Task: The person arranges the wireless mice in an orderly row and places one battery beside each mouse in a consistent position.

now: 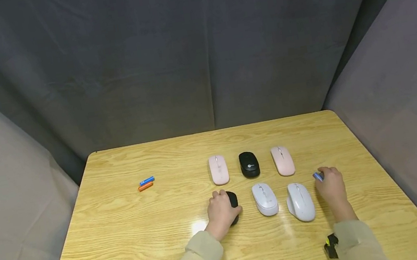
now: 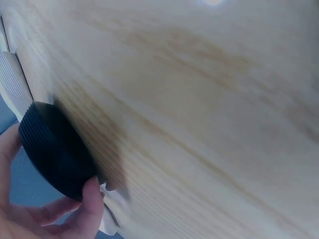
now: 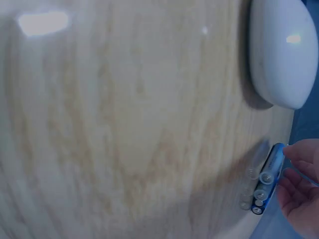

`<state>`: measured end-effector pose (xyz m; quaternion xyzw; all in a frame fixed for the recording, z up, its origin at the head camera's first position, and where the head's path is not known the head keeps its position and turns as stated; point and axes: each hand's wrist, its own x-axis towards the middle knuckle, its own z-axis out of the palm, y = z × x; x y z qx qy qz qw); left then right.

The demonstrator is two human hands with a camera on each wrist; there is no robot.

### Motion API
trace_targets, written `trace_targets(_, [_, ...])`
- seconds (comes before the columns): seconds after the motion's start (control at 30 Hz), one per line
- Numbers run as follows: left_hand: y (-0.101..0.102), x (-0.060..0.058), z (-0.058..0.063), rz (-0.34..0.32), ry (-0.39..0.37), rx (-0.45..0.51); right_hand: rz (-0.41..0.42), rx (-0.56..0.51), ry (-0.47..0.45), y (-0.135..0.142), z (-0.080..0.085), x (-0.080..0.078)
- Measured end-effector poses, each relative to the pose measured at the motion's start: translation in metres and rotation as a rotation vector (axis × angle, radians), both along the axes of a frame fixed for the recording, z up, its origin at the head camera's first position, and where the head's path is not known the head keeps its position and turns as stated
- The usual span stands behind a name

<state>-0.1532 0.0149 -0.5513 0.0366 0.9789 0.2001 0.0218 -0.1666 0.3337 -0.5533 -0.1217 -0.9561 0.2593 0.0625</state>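
My left hand point(image 1: 222, 208) grips a black computer mouse point(image 1: 233, 200) from both sides. In the left wrist view this mouse point(image 2: 55, 149) shows ribbed flanks and sits between thumb and fingers, right at the tabletop. On the right, my right hand point(image 1: 331, 184) has thumb and fingers around small blue batteries point(image 1: 317, 176). Several of these batteries point(image 3: 266, 177) lie bunched together in the right wrist view, with a fingertip at one of them. A white mouse point(image 1: 301, 201) lies just left of the right hand, with another white mouse point(image 1: 265, 199) between the hands.
Behind the hands, a pink mouse point(image 1: 219, 170), a black mouse point(image 1: 249, 164) and another pink mouse point(image 1: 283, 160) form a row. A blue battery point(image 1: 147, 180) and an orange battery point(image 1: 145, 186) lie at the left on the wooden table point(image 1: 126, 234). Grey curtains point(image 1: 141, 68) surround it.
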Motion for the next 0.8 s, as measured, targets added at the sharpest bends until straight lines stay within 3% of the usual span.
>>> trace_targets(0.23, [0.000,0.000,0.001,0.006,-0.008,0.000,0.010,0.038,0.021,0.006,-0.010,-0.002])
trace_targets(0.8, [0.001,0.000,-0.001,0.017,-0.016,-0.001,0.023,0.074,0.086,0.005,-0.017,0.000])
